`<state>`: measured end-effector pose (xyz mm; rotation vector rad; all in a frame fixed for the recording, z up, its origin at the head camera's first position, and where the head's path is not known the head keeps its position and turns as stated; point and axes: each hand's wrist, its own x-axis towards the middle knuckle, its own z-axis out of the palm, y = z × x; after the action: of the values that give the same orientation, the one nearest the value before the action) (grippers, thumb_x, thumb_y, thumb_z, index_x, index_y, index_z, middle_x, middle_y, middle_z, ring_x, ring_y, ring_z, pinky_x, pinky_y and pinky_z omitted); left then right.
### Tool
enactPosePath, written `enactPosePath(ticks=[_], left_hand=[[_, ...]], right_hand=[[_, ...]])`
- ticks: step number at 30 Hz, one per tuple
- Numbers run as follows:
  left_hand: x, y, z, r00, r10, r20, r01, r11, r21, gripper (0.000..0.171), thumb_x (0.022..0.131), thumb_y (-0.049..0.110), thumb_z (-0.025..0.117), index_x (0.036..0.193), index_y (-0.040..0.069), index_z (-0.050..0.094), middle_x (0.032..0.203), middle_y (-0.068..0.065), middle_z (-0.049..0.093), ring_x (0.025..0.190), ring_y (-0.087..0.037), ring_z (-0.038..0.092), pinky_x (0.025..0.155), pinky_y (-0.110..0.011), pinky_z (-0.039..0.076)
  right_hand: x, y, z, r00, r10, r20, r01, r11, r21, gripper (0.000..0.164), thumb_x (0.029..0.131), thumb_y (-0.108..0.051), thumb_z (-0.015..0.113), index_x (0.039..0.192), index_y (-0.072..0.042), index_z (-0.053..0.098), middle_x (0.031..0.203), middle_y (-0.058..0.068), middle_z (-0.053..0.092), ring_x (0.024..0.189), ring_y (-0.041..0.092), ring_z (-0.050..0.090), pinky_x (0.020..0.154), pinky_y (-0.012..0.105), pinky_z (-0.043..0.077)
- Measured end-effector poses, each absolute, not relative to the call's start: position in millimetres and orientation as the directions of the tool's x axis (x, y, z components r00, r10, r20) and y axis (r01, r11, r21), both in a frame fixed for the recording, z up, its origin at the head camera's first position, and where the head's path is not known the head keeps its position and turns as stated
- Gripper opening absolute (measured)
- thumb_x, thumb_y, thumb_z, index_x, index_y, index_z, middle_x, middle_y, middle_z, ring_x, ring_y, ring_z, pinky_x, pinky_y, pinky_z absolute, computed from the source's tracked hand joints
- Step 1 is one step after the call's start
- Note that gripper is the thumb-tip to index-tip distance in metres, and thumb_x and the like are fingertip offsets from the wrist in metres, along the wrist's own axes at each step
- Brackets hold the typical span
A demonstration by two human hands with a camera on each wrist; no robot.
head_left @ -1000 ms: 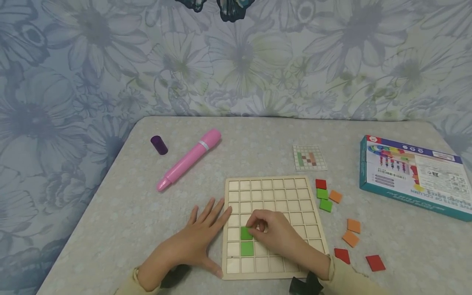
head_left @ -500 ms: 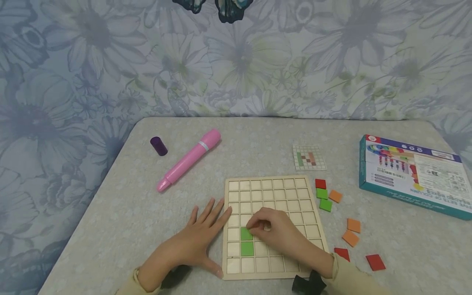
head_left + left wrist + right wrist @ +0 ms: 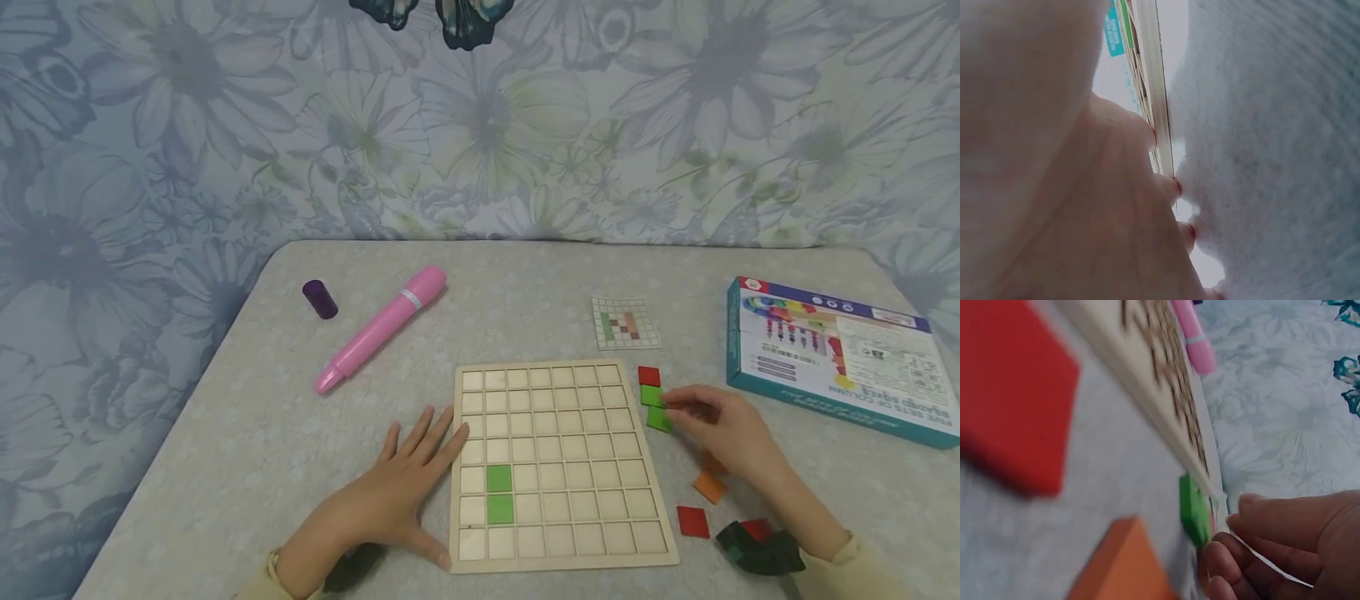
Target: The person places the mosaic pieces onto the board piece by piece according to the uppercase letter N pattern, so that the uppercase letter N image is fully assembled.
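A wooden grid board (image 3: 564,570) lies on the table with two green square tiles (image 3: 498,479) set in its second column, one above the other. At its left side my left hand (image 3: 386,492) is spread, fingertips and thumb right at the frame; the left wrist view shows the board edge (image 3: 1159,94) against the fingers. My right hand (image 3: 731,433) is off the board, its thumb and fingertips right at two loose green tiles (image 3: 651,396). In the right wrist view a green tile (image 3: 1192,509) is just beyond the loosely bent fingers.
A red tile (image 3: 648,377) tops the loose pile. Nearer lie an orange tile (image 3: 708,487) and a red tile (image 3: 693,522), with others partly hidden under the right arm. Behind stand a pattern card (image 3: 626,323), a teal box (image 3: 840,358), a pink marker (image 3: 382,329) and its purple cap (image 3: 320,299).
My right hand has left the green tile on the board and moved right to the loose green tiles. Both green tiles on the board now show fully. The left hand stays put.
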<state>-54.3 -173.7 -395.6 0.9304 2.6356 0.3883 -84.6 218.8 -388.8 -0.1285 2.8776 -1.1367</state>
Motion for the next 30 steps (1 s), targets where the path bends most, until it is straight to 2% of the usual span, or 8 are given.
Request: enactPosePath(ticks=[6,10,21,30], left_hand=[[-56,-174,-396,-0.735,0.644,-0.212,0.556,0.751,0.355,0.131,0.046,0.079,0.056,0.143,0.017,-0.005,0.147,-0.007,-0.016,0.132,-0.030,-0.015,0.098,-0.061,-0.002],[-56,-174,-395,-0.737,0.642,-0.212,0.554,0.753,0.354,0.131,0.046,0.079,0.056,0.143,0.017,-0.005,0.147,-0.007,-0.016,0.132,-0.030,-0.014,0.098,-0.061,-0.002],[-55,-175,-398,-0.736,0.644,-0.207,0.562,0.752,0.344,0.130,0.046,0.080,0.055,0.143,0.018,-0.006,0.147,-0.009,-0.015,0.132,-0.030,-0.015,0.098,-0.061,-0.002],[-54,-175,-397,-0.737,0.643,-0.208,0.555,0.752,0.355,0.131,0.046,0.080,0.055,0.143,0.018,-0.005,0.147,-0.008,-0.015,0.132,-0.030,-0.015,0.098,-0.061,-0.003]], right_hand=[[-86,221,-399,-0.995,-0.093,0.032,-0.094,0.793,-0.601,0.023,0.076,-0.017,0.070,0.096,-0.008,0.065,0.078,0.000,0.056,0.069,0.012,0.047,0.057,0.021,0.039],[-86,217,-401,-0.996,-0.079,0.044,-0.090,0.806,-0.585,0.023,0.072,-0.014,0.072,0.093,-0.008,0.064,0.075,0.001,0.051,0.068,0.014,0.044,0.055,0.022,0.036],[-83,212,-402,-0.996,-0.083,0.016,-0.076,0.800,-0.595,0.025,0.074,-0.012,0.071,0.093,-0.010,0.054,0.073,0.001,0.050,0.068,0.015,0.044,0.054,0.022,0.035],[-82,206,-385,-0.994,-0.090,0.068,-0.113,0.792,-0.600,0.012,0.079,-0.011,0.066,0.087,-0.014,0.058,0.079,-0.001,0.059,0.070,0.014,0.052,0.062,0.019,0.044]])
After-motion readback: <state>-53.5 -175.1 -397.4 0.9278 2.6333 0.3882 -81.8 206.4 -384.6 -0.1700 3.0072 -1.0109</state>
